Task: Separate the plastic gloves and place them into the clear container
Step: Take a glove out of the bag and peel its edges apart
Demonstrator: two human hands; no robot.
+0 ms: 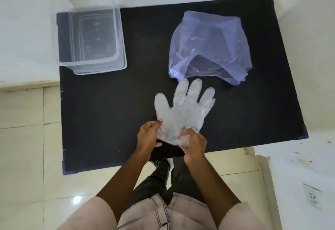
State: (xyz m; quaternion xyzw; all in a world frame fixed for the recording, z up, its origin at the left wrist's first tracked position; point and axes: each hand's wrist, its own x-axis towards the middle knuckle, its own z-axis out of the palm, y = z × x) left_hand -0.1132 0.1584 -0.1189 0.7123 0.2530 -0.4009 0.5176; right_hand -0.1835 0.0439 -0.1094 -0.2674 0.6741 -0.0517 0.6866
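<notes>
Here, a stack of thin plastic gloves (183,106) is held at its cuff end over the black table (108,111), near the 6 o'clock edge. The left hand (147,135) is closed on the cuff's left corner, thumb on top; the right hand (194,143) is pinched on the right corner, where the film is bunched. The glove fingers are pointed toward 12 o'clock and lie spread flat, probably so the layers can be peeled from the open cuff. More than one layer is suggested by the doubled edges at the fingertips; the count cannot be told.

The clear container (94,39) is set at 10 o'clock, lidless and seemingly empty, well apart from the gloves. A crumpled bluish plastic bag (210,48) is lying at 1 o'clock, just beyond the glove fingertips.

Separation is judged barely begun; static cling could be a nuisance.
</notes>
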